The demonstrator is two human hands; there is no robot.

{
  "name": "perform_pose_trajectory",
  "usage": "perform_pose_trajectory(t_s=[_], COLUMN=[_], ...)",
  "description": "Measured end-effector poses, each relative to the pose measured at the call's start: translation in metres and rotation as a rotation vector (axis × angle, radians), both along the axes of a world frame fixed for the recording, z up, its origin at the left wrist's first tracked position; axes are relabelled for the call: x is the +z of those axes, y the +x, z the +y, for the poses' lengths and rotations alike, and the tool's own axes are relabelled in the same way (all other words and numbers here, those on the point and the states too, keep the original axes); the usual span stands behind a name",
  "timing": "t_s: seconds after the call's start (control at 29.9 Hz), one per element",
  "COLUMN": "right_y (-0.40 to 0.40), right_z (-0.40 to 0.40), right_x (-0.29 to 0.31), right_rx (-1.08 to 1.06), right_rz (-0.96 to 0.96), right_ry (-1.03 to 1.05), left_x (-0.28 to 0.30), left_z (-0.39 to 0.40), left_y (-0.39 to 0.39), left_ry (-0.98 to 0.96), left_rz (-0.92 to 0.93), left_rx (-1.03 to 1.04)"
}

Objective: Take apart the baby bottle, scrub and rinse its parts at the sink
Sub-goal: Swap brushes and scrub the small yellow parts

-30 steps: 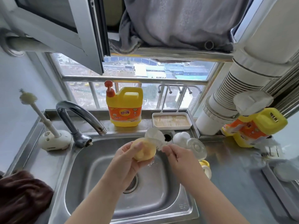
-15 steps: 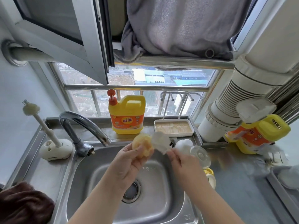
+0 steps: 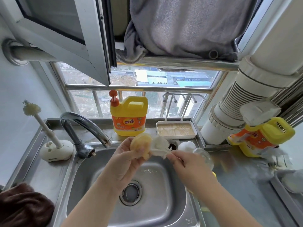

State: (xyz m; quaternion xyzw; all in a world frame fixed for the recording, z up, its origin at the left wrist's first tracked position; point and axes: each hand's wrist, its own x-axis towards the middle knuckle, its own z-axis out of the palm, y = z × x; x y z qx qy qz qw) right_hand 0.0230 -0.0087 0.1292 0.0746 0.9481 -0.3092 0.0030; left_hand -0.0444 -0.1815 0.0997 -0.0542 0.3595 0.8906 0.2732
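Observation:
Over the steel sink (image 3: 101, 185), my left hand (image 3: 126, 163) grips a rounded yellow bottle part (image 3: 141, 145). My right hand (image 3: 185, 164) pinches a soft translucent white part (image 3: 159, 145) that touches the yellow one on its right side. A clear dome cap (image 3: 204, 155) and a white rounded piece (image 3: 186, 145) lie on the sink's right rim, behind my right hand. A bit of yellow (image 3: 214, 174) shows past my right wrist. The white bottle brush (image 3: 41, 122) stands in its holder at the left.
The tap (image 3: 85, 126) curves over the sink's left side, not running. A yellow detergent jug (image 3: 128, 117) and a white tray (image 3: 176, 130) sit on the back ledge. A second jug (image 3: 260, 136) lies on the right counter. A brown cloth (image 3: 21, 208) is at lower left.
Both hands rose slightly and moved toward the back of the sink with the yellow and white parts. The camera tilted upward.

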Motion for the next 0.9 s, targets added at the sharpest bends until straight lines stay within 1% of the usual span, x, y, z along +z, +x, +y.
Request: perform_pose_trajectory(t_s=[0.1, 0.17, 0.23, 0.3, 0.37, 0.47, 0.53, 0.63, 0.7, 0.77, 0.8, 0.84, 0.9], right_y=[-0.008, -0.008, -0.002, -0.002, -0.007, -0.01, -0.008, -0.01, -0.011, -0.013, -0.014, -0.013, -0.009], right_z=[0.002, -0.007, -0.007, 0.004, 0.006, -0.006, -0.001, 0.008, 0.002, 0.003, 0.007, 0.011, 0.01], right_x=[0.005, 0.007, 0.008, 0.008, 0.011, 0.015, 0.017, 0.019, 0.023, 0.024, 0.023, 0.02, 0.016], right_rx=[-0.063, 0.0, 0.059, 0.026, -0.019, 0.058, 0.049, 0.021, 0.069, 0.067, 0.033, -0.003, -0.012], right_rz=[0.062, 0.094, 0.064, 0.027, 0.055, 0.101, 0.07, 0.037, 0.057, 0.066, 0.069, 0.083, 0.125], right_ry=[-0.085, -0.119, -0.062, -0.015, -0.023, -0.006, 0.024, 0.019, 0.034, 0.058, 0.058, 0.036, -0.032], left_x=[0.001, 0.0, 0.0, 0.001, 0.004, 0.009, 0.01, 0.01, 0.011, 0.015, 0.017, 0.02, 0.024], left_z=[0.004, 0.007, 0.003, 0.001, 0.006, 0.013, 0.012, 0.012, 0.014, 0.013, 0.012, 0.012, 0.015], left_y=[0.003, 0.005, 0.005, 0.006, 0.009, 0.011, 0.011, 0.012, 0.012, 0.01, 0.01, 0.009, 0.008], left_ry=[-0.114, -0.145, -0.102, -0.087, -0.127, -0.184, -0.277, -0.464, -0.51, -0.551, -0.535, -0.46, -0.223], left_rz=[0.078, 0.098, 0.055, 0.026, 0.055, 0.12, 0.143, 0.257, 0.297, 0.305, 0.287, 0.248, 0.113], left_rx=[-0.048, -0.038, 0.009, 0.028, -0.002, -0.034, -0.023, -0.017, 0.01, 0.05, 0.065, 0.069, 0.08])
